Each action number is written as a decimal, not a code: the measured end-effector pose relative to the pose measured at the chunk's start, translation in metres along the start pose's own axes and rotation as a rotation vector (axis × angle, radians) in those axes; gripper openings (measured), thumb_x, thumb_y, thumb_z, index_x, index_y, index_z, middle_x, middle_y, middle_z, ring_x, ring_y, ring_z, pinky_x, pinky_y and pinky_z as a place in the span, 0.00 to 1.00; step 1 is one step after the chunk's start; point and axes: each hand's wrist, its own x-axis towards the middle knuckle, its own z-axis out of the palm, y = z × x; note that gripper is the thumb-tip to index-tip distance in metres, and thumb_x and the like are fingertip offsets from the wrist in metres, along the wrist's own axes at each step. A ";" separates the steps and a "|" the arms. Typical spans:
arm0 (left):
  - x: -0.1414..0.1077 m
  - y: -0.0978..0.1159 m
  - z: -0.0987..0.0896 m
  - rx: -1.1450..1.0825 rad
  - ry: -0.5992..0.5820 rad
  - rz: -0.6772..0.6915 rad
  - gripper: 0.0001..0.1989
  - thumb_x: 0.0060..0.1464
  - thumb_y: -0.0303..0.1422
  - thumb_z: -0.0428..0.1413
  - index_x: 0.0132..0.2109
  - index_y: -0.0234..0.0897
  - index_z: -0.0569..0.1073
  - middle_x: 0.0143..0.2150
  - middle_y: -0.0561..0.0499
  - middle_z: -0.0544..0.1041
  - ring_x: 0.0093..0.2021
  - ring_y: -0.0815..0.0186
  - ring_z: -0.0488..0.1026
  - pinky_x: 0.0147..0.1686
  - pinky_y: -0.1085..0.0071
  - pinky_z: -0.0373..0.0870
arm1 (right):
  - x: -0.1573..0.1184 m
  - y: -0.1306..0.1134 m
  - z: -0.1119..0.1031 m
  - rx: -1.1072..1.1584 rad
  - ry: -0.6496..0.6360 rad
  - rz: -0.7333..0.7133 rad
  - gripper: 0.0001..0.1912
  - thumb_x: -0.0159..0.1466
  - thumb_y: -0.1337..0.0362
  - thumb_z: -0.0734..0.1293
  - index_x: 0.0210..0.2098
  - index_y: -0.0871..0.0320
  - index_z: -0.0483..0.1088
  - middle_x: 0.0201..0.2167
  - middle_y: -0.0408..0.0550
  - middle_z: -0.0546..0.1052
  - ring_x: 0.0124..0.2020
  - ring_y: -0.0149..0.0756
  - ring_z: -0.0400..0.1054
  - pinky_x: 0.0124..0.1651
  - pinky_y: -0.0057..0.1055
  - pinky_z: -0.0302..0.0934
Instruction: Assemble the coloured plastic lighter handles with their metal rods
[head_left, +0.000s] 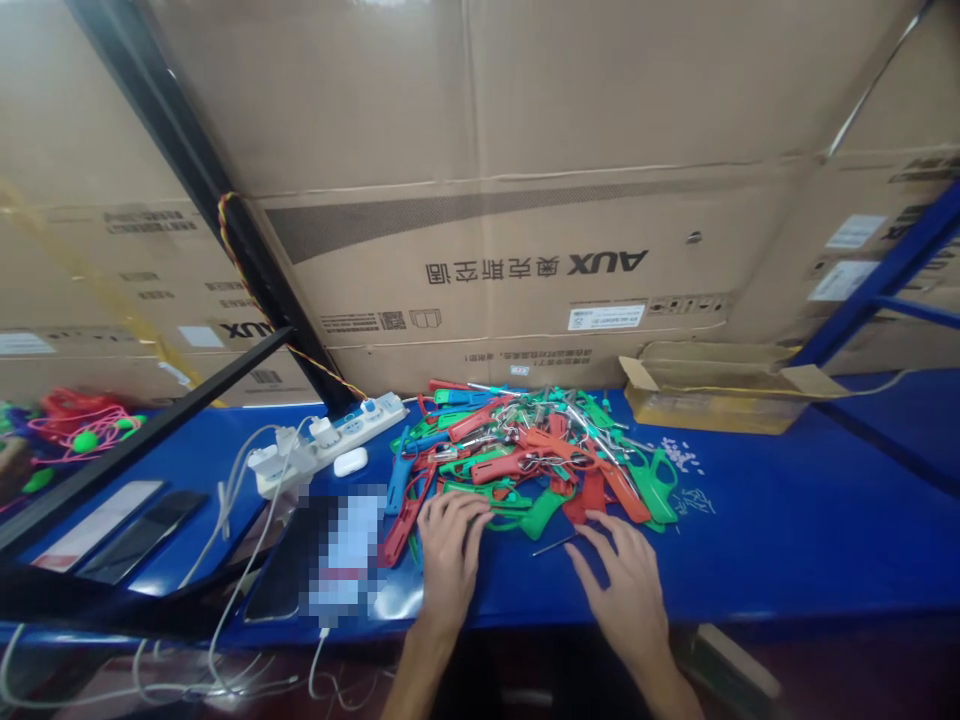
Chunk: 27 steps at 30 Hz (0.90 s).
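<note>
A heap of red, green and blue gun-shaped lighters, some with metal tubes and wires showing, lies on the blue table. At the front edge of the heap, my left hand has its fingers closed over the end of a green lighter casing. My right hand is to the right, its thumb and index finger pinching the end of a thin dark metal rod. The rod points left, just above the tabletop or on it; I cannot tell which. Red and green lighter handles lie just beyond my right fingertips.
Small pink pieces and thin metal bits lie right of the heap. Behind them stands an open cardboard box. To the left are a power strip, a white earbud case, a phone and cables.
</note>
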 end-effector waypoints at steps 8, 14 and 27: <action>-0.006 0.049 0.041 -0.155 -0.126 -0.046 0.10 0.70 0.35 0.53 0.40 0.41 0.77 0.48 0.48 0.78 0.47 0.64 0.77 0.48 0.67 0.74 | 0.000 -0.029 -0.008 0.350 0.101 0.175 0.13 0.69 0.51 0.67 0.38 0.52 0.79 0.36 0.48 0.84 0.39 0.43 0.78 0.45 0.40 0.71; 0.019 0.019 0.034 -0.028 -0.256 0.014 0.11 0.69 0.32 0.53 0.56 0.41 0.72 0.54 0.44 0.76 0.56 0.58 0.73 0.54 0.60 0.72 | 0.039 0.006 -0.020 0.339 0.164 0.424 0.27 0.71 0.44 0.61 0.44 0.62 0.76 0.15 0.43 0.75 0.15 0.38 0.70 0.21 0.32 0.64; 0.043 -0.017 0.027 0.244 -0.548 0.294 0.17 0.64 0.20 0.53 0.57 0.40 0.72 0.55 0.46 0.76 0.57 0.58 0.71 0.58 0.59 0.66 | 0.125 0.016 0.008 0.197 0.119 0.058 0.18 0.72 0.61 0.58 0.52 0.58 0.76 0.48 0.58 0.82 0.49 0.48 0.75 0.58 0.47 0.64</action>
